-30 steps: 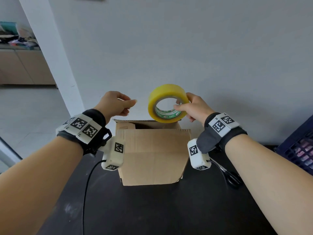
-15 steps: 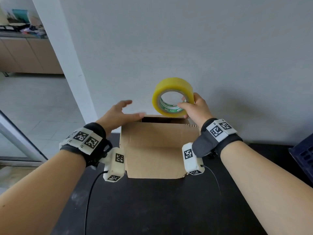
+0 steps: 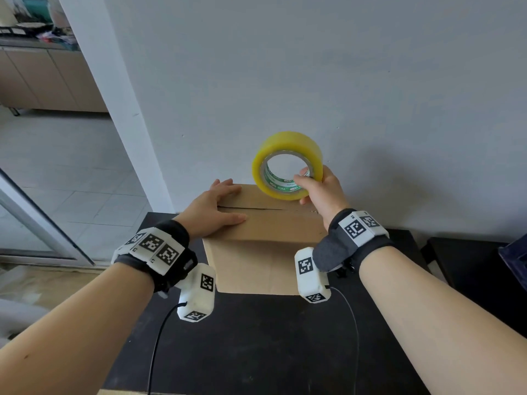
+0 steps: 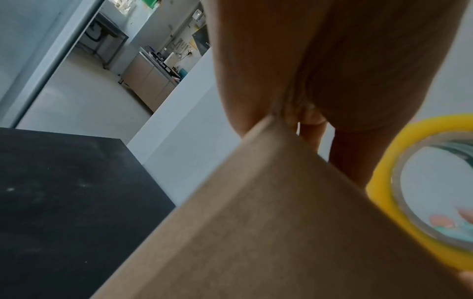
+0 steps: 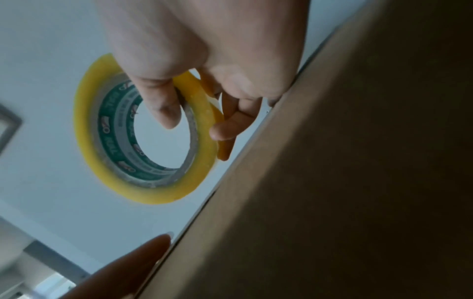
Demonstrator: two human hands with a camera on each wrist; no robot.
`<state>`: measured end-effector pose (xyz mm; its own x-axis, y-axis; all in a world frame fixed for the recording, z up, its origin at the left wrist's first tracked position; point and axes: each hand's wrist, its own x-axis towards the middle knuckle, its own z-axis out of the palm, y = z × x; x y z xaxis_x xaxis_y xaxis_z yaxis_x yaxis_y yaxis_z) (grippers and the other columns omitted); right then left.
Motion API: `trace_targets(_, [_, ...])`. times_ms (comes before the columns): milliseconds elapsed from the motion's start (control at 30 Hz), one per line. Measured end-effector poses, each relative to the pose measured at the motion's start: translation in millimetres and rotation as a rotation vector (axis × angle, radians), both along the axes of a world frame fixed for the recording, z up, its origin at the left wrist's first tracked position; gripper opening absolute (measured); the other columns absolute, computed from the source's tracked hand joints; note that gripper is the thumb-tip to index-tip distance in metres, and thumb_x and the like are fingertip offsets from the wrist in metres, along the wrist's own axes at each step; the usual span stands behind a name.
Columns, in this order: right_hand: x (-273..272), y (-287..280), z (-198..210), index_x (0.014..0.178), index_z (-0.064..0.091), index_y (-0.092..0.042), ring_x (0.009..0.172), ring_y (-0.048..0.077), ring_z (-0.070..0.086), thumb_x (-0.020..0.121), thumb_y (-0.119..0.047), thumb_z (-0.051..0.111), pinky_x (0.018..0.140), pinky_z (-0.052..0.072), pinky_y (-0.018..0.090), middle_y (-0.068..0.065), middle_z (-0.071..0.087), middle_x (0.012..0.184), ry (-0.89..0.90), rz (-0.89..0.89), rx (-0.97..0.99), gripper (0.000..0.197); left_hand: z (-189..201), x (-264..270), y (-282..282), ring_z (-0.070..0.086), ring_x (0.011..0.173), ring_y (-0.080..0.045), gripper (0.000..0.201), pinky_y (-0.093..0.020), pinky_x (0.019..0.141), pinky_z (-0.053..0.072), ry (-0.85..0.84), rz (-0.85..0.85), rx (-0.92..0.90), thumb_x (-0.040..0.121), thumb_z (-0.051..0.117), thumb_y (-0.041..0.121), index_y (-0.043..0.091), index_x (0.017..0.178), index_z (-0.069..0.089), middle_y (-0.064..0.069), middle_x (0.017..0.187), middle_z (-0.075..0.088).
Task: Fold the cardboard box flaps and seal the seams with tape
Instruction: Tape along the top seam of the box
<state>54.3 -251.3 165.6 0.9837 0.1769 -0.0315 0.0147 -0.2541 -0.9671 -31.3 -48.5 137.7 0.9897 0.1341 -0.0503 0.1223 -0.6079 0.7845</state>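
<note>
A brown cardboard box stands on the black table, its top flaps folded down with a seam running across the top. My left hand lies flat on the top's left side, fingers straight, pressing the flaps; the left wrist view shows the box under my palm. My right hand grips a yellow tape roll just above the box's far right, thumb inside the core. In the right wrist view the tape roll is pinched between thumb and fingers beside the box.
A grey wall rises right behind the box. A dark blue crate sits at the right edge. The table's left edge drops to a tiled floor; cabinets stand far left. Cables trail from both wrist cameras across the near table.
The far flap went from raised to folded down. My left hand dropped from the air onto the box top and flattened. The tape roll stayed in my right hand, shifting slightly.
</note>
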Motion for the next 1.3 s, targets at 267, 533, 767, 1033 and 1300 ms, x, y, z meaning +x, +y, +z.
trace_targets(267, [-6.9,14.7,10.8,0.081,0.052,-0.019,0.071,0.021,0.052,0.076,-0.021,0.059,0.068,0.043,0.033,0.000,0.053,0.075,-0.113,0.055,-0.224,0.009,-0.2,-1.1,1.2,0.012,0.145,-0.015,0.068,-0.037,0.118,0.013,-0.005,-0.025,0.006,0.071,0.072,0.038,0.028,0.134,0.048,0.007,0.152,0.030])
trace_targets(533, [-14.1,25.0,8.9,0.083,0.046,-0.023,0.078,0.030,0.058,0.079,-0.024,0.050,0.080,0.049,0.044,-0.001,0.054,0.071,-0.222,0.074,-0.433,0.006,3.2,-3.6,5.3,0.032,0.137,-0.022,0.075,-0.044,0.112,0.029,0.049,-0.039,-0.009,0.051,0.068,0.053,0.025,0.120,0.056,0.009,0.136,0.046])
trace_targets(767, [-16.3,20.1,4.6,0.095,0.052,-0.021,0.090,0.029,0.060,0.078,-0.021,0.052,0.088,0.049,0.047,-0.001,0.056,0.082,-0.137,0.049,-0.378,0.017,29.1,-1.1,-2.9,0.045,0.123,-0.016,0.027,-0.026,0.097,0.030,0.127,0.064,-0.361,0.078,0.055,0.026,0.019,0.098,0.071,0.000,0.127,0.056])
trace_targets(1033, [-15.0,19.3,3.8,0.094,0.052,-0.021,0.090,0.028,0.059,0.079,-0.019,0.053,0.090,0.049,0.047,-0.002,0.054,0.080,-0.131,0.057,-0.379,0.016,24.3,2.1,-15.7,0.050,0.083,-0.015,0.011,-0.019,0.059,0.038,-0.006,0.260,-0.128,0.087,0.062,0.020,0.010,0.092,0.066,0.005,0.075,0.055])
trace_targets(1300, [-11.2,16.2,2.6,0.090,0.054,-0.022,0.094,0.029,0.059,0.078,-0.017,0.055,0.090,0.049,0.047,-0.002,0.055,0.081,-0.092,0.049,-0.352,0.013,37.9,9.6,-13.1,0.062,0.081,-0.014,0.016,-0.018,0.072,0.050,0.118,0.264,-0.262,0.086,0.057,0.019,0.010,0.076,0.067,0.001,0.076,0.067])
